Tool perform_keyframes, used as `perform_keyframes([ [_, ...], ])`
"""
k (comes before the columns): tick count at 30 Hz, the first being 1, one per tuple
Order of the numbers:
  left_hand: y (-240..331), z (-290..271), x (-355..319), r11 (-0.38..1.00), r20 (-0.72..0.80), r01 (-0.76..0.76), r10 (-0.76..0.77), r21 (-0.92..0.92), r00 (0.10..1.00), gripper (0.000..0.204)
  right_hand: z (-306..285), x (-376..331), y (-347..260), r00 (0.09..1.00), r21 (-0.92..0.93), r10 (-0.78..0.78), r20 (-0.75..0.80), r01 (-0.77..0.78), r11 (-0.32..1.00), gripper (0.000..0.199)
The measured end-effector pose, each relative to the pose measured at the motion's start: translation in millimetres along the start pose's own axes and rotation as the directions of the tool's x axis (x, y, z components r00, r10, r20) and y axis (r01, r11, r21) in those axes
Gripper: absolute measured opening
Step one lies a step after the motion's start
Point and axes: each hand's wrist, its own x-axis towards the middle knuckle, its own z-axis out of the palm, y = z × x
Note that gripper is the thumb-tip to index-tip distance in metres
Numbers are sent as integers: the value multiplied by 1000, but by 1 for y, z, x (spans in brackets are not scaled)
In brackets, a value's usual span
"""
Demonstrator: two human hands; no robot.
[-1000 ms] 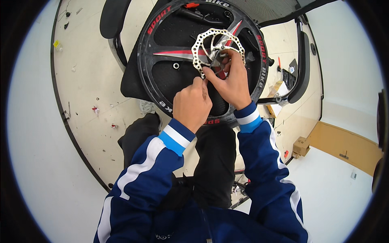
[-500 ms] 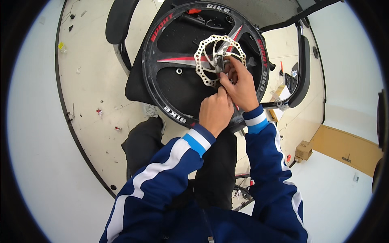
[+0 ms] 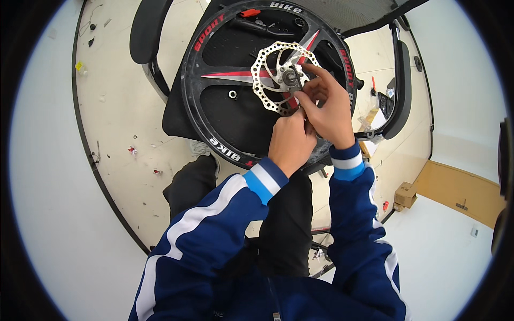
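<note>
A black bicycle wheel (image 3: 191, 109) with red and grey spokes lies flat on the seat of a black office chair. A silver disc brake rotor (image 3: 259, 96) with a holed rim sits over its hub (image 3: 289, 78). My right hand (image 3: 330, 109) is over the rotor's right side, thumb and fingers closed around a thin dark hex key (image 3: 298, 77) beside the hub. Just below the rotor's lower edge, my left hand (image 3: 292, 142) is closed, its fingertips tucked out of sight near my right thumb. What it grips is hidden.
On the seat inside the wheel lie a small silver nut (image 3: 232, 94), a black lever-like part (image 3: 265, 28) and a red piece (image 3: 249, 13). Chair armrests (image 3: 151, 32) flank the wheel. Small scraps and tools (image 3: 384, 101) lie on the floor; a cardboard box (image 3: 405, 195) stands at right.
My right hand has shifted slightly right and down off the hub, exposing the hub centre and the dark key. My left hand has moved slightly right. The view has shifted a little.
</note>
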Motion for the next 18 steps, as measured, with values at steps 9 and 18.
perform_keyframes([
  [9, -2, -58, 10, 853, 163, -379, 342, 359, 925, 10, -20, -29, -11, 990, 296, 139, -24, -126, 947, 13],
  [18, 16, -78, 74, 831, 151, -535, 516, 148, 843, 18, -26, 3, -4, 974, 242, 53, -222, 2, 970, 12],
])
